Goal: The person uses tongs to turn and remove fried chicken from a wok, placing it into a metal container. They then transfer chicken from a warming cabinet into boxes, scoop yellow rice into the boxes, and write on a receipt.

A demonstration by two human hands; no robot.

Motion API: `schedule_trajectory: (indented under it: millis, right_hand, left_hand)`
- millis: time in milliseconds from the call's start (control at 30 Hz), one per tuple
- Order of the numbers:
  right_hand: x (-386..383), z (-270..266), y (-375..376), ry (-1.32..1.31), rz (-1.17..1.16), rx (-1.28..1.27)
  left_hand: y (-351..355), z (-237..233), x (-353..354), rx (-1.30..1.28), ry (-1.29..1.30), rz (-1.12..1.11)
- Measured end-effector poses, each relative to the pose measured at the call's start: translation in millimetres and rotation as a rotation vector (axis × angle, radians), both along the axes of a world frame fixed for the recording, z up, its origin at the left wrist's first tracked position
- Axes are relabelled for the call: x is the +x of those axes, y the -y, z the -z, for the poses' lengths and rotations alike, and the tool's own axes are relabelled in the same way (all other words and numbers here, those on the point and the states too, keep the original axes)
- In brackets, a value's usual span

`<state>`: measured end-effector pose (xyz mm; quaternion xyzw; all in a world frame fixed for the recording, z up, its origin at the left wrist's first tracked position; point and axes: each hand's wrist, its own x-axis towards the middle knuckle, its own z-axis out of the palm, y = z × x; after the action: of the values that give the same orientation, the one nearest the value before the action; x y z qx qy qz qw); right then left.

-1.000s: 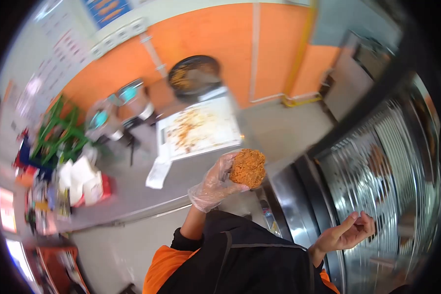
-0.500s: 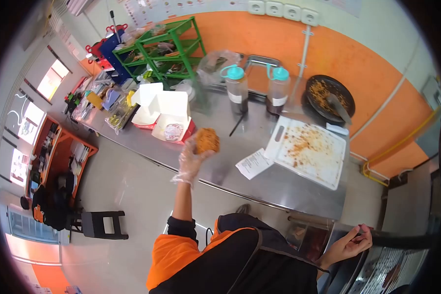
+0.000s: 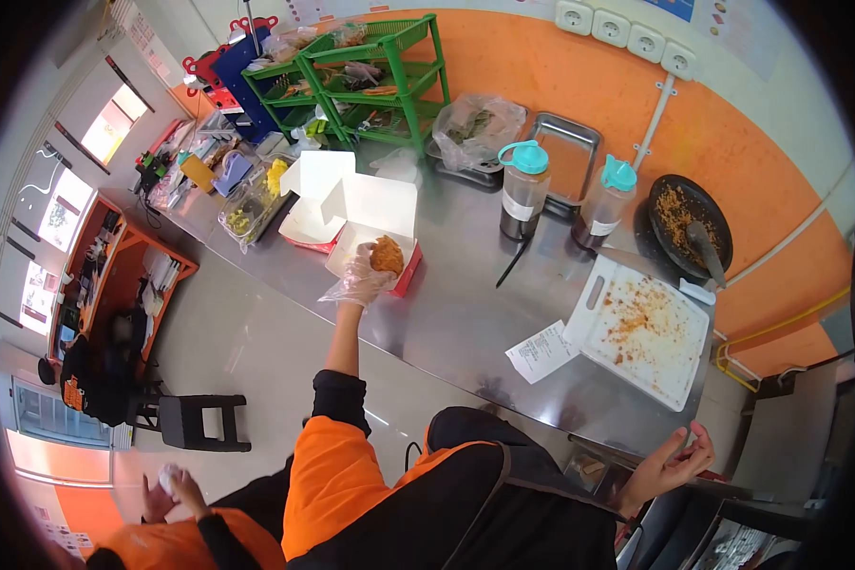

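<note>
My left hand (image 3: 362,276), in a clear plastic glove, grips a piece of breaded fried chicken (image 3: 387,256) at the front of an open takeaway box (image 3: 383,200). The box is white inside and red outside; the hand hides most of its floor. A second open box (image 3: 311,223) stands against its left side. On the far right, my bare right hand (image 3: 668,471) hangs beyond the counter's front corner, fingers loosely bent and apart, with nothing visible in them. Closest to it on the counter is a crumb-covered white cutting board (image 3: 679,380).
Two turquoise-capped bottles (image 3: 525,195) (image 3: 604,204) stand near a metal tray (image 3: 591,142). A black pan (image 3: 657,223) with shredded food holds a spatula. A receipt (image 3: 541,352) touches the board. Green racks (image 3: 380,92) stand behind. Another person's hands (image 3: 174,490) hold something white at lower left.
My left hand has carried the fried chicken leftward from above the counter to the open box. My right hand has moved slightly down and left. Another person has come into view at lower left.
</note>
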<state>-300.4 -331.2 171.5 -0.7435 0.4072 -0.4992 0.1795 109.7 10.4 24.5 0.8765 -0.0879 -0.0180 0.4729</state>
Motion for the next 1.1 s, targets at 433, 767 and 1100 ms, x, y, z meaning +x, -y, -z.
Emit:
schedule_trajectory:
  millis: [433, 767, 1100]
  right_hand:
    - [32, 4, -21, -0.042, -0.032, -0.063]
    - [36, 9, -24, -0.075, -0.066, -0.071]
    - [28, 11, -26, -0.073, -0.047, 0.003]
  left_hand:
    - [4, -9, 1, 0.429, 0.289, 0.147]
    - [-9, -23, -13, 0.307, 0.284, 0.191]
    - [-44, 33, 30, 0.502, 0.298, -0.029]
